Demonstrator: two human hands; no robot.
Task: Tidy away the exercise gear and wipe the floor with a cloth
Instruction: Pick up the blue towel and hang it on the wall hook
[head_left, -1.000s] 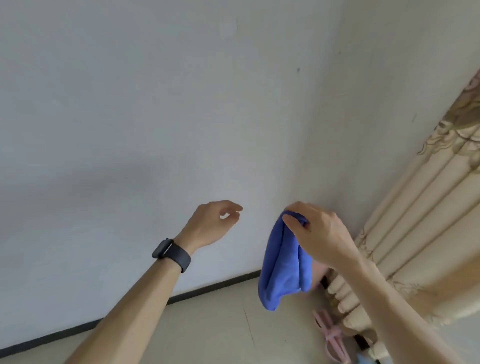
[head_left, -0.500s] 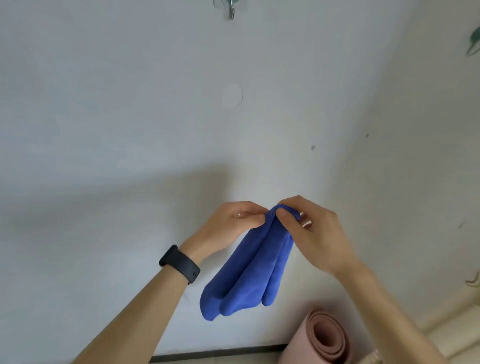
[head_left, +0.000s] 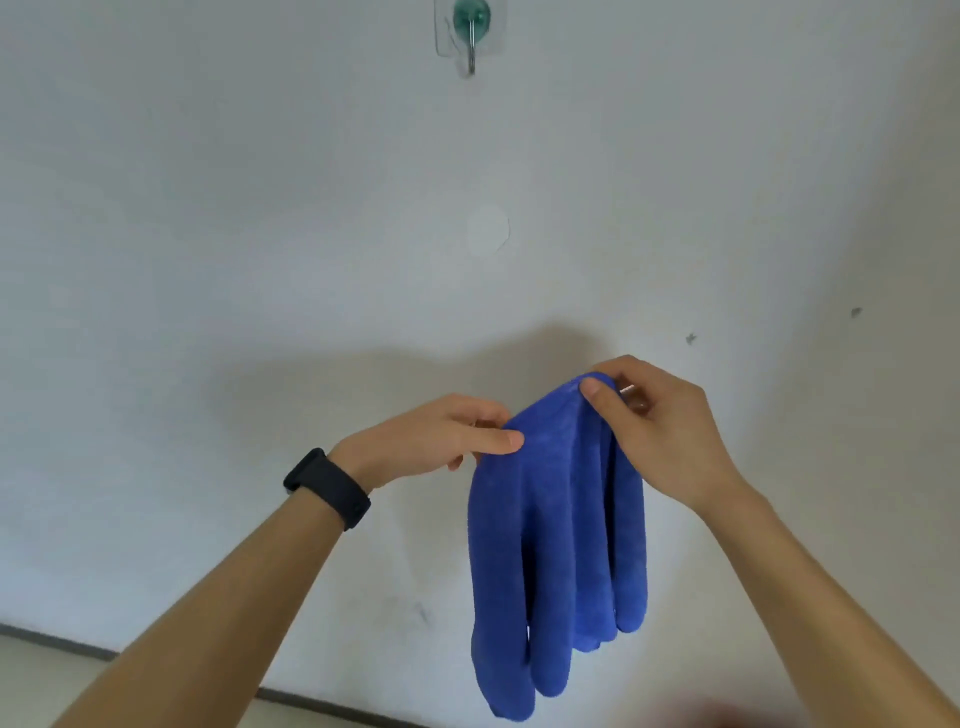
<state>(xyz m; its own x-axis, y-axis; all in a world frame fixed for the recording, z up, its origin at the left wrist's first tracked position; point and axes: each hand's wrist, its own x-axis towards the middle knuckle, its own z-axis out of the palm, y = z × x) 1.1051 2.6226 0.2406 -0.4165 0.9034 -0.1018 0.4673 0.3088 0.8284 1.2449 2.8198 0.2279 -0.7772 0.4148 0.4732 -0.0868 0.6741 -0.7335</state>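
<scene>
A blue cloth (head_left: 556, 545) hangs in long folds in front of the white wall. My right hand (head_left: 660, 421) pinches its top edge at the upper right. My left hand (head_left: 441, 441), with a black band on the wrist, pinches the same top edge at the left. Between the two hands the cloth's top edge is spread a little. Its lower end dangles near the skirting line.
A green hook (head_left: 470, 31) with a metal prong sticks to the wall high above the hands. A round pale patch (head_left: 488, 228) marks the wall below it. A dark skirting strip (head_left: 62, 644) runs along the floor edge. A blurred pinkish shape (head_left: 727, 719) shows at the bottom edge.
My left hand has taken hold of the cloth's top edge and pulled away from the right, spreading it. The view has tilted up, so the hook shows and the curtain and pink mat roll left.
</scene>
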